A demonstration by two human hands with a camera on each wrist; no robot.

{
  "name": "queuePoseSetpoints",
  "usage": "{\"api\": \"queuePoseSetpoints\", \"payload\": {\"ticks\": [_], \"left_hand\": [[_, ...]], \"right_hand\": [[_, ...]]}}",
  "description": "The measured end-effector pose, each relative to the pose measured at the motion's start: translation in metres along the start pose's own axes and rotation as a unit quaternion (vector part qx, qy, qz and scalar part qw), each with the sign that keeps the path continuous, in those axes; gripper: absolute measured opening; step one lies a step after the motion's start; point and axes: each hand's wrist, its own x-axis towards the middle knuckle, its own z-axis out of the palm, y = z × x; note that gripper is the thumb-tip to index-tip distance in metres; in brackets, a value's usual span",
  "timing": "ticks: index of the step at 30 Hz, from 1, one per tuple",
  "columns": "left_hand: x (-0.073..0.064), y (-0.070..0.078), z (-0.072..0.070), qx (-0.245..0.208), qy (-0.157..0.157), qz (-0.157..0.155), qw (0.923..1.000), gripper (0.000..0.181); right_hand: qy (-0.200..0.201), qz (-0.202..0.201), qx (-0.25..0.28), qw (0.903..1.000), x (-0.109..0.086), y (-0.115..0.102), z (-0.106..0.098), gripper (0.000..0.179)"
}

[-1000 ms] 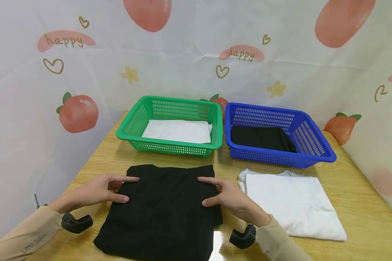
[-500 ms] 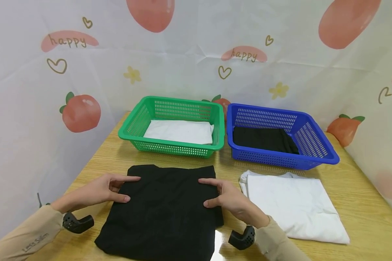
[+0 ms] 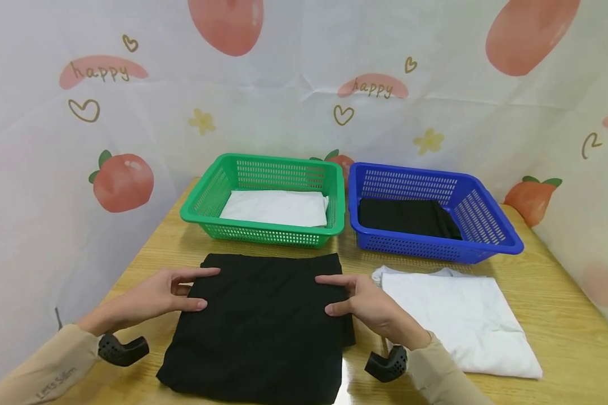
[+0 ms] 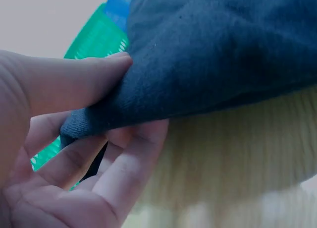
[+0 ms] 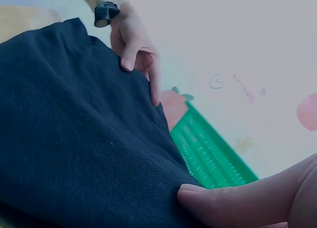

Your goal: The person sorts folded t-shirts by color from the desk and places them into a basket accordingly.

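Observation:
A folded black cloth (image 3: 263, 332) lies at the front of the wooden table, between both hands. On its left edge, my left hand (image 3: 157, 295) pinches the fabric; the left wrist view shows the thumb (image 4: 94, 79) on top and fingers curled beneath. At the right edge my right hand (image 3: 370, 304) grips the cloth, its thumb (image 5: 223, 200) on the upper face and its other fingers mostly hidden in the right wrist view. A darker layer sticks out below the right hand. Right of that hand is a folded white cloth (image 3: 456, 320).
Behind the black cloth stands a green basket (image 3: 263, 233) holding folded white fabric (image 3: 276, 207). To its right, a blue basket (image 3: 436, 247) contains folded black fabric (image 3: 402, 216). A printed white backdrop (image 3: 273, 107) closes off the table's back and sides.
Both hands have shifted slightly right and away from the body with the black cloth, whose far edge looks straighter. The head view has tilted a little; baskets and white cloth stay put.

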Motion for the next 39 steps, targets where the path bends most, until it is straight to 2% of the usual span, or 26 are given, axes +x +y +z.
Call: {"api": "queuePoseSetpoints", "payload": {"ticks": [9,14,17,21,31,34,39], "left_hand": [[0.006,0.029,0.011,-0.016,0.035,0.02,0.999,0.061],[0.011,0.049,0.015,-0.054,0.034,0.026,0.9976,0.061],[0.017,0.061,0.016,-0.073,0.035,0.047,0.9956,0.062],[0.028,0.076,0.017,-0.085,0.033,0.078,0.9928,0.063],[0.057,0.115,0.023,-0.079,0.043,0.095,0.9914,0.064],[0.07,0.127,0.024,-0.106,0.028,0.114,0.9875,0.064],[0.098,0.144,0.026,-0.167,-0.001,0.14,0.9758,0.063]], "right_hand": [[0.003,-0.013,0.005,0.9999,-0.025,-0.025,-0.022,0.063],[-0.003,-0.026,-0.007,0.9996,-0.042,-0.05,-0.033,0.063],[-0.004,-0.035,-0.026,0.999,-0.05,-0.064,-0.041,0.063],[0.0,-0.039,-0.052,0.9979,-0.06,-0.08,-0.053,0.062],[-0.025,-0.072,-0.057,0.9955,-0.081,-0.113,-0.093,0.057],[-0.03,-0.071,-0.047,0.996,-0.089,-0.123,-0.106,0.057],[-0.033,-0.08,-0.057,0.9946,-0.099,-0.141,-0.132,0.057]]}}
